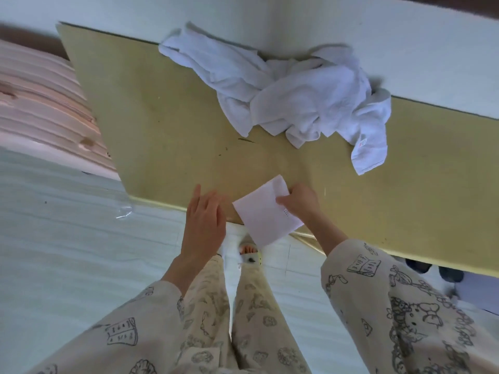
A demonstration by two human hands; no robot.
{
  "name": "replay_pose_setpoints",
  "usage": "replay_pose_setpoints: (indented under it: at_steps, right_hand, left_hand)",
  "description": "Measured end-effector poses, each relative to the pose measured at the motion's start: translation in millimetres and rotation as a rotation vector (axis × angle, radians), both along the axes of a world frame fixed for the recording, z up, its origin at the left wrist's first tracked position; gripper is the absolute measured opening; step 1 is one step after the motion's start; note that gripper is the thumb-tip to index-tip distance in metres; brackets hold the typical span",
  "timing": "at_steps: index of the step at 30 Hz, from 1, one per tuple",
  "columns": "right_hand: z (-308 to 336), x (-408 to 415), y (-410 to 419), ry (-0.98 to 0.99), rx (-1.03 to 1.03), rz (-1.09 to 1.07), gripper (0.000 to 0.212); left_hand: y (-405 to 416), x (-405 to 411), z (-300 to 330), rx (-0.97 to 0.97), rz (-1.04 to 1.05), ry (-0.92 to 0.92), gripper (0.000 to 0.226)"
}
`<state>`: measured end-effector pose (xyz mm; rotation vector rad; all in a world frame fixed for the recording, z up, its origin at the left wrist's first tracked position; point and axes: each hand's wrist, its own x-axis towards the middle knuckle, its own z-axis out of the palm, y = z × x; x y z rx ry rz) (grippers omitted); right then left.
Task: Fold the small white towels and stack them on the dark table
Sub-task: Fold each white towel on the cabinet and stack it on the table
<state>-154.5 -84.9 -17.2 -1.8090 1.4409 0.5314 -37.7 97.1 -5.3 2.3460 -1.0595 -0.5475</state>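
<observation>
Head view, nearest first: patterned sleeves (405,306) and trousers (243,319) over a pale tiled floor (67,252). Left hand (205,220) hovers with fingers straight and loose, holding nothing, just beside a folded white towel (266,213). Right hand (299,202) pinches that towel's right edge; the towel overhangs the near edge of the yellowish desk (167,125). Farther back, a crumpled heap of white towels (291,101) lies on the desk against the wall (405,36).
</observation>
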Motion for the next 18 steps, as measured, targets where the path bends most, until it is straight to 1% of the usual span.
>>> replay_pose_setpoints:
  at_steps: [2, 4, 7, 10, 12, 15, 16, 18]
  right_hand:
    - [7.3, 2.4, 4.9, -0.020, -0.005, 0.059, 0.016]
    - [17.8, 7.2, 9.4, -0.072, 0.033, 0.086, 0.015]
    - [36.2, 20.8, 19.4, -0.153, 0.039, 0.160, 0.027]
    - [61.2, 43.0, 42.0, -0.213, 0.071, 0.299, 0.028]
    - [79.8, 59.6, 67.6, -0.249, 0.113, 0.386, 0.027]
    - [106.7, 84.7, 119.5, -0.371, 0.187, 0.498, 0.036]
    - [113.5, 94.0, 139.8, -0.378, 0.168, 0.565, 0.035]
    - [128.0, 110.8, 187.4, -0.335, 0.092, 0.774, 0.030]
  left_hand:
    - [10.8, -1.3, 7.0, -0.012, 0.101, 0.029, 0.039]
    - [23.3, -3.7, 14.0, -0.024, 0.211, 0.073, 0.030]
    - [47.5, -9.5, 28.2, -0.015, 0.347, 0.183, 0.030]
    - [83.4, -15.3, 48.7, -0.015, 0.429, 0.238, 0.030]
    - [116.0, -17.6, 66.5, -0.042, 0.499, 0.239, 0.029]
    - [178.2, -24.0, 92.5, -0.078, 0.656, 0.202, 0.028]
    - [201.5, -28.2, 101.1, -0.084, 0.718, 0.193, 0.028]
    - [252.1, -40.3, 117.8, -0.084, 0.836, 0.165, 0.029]
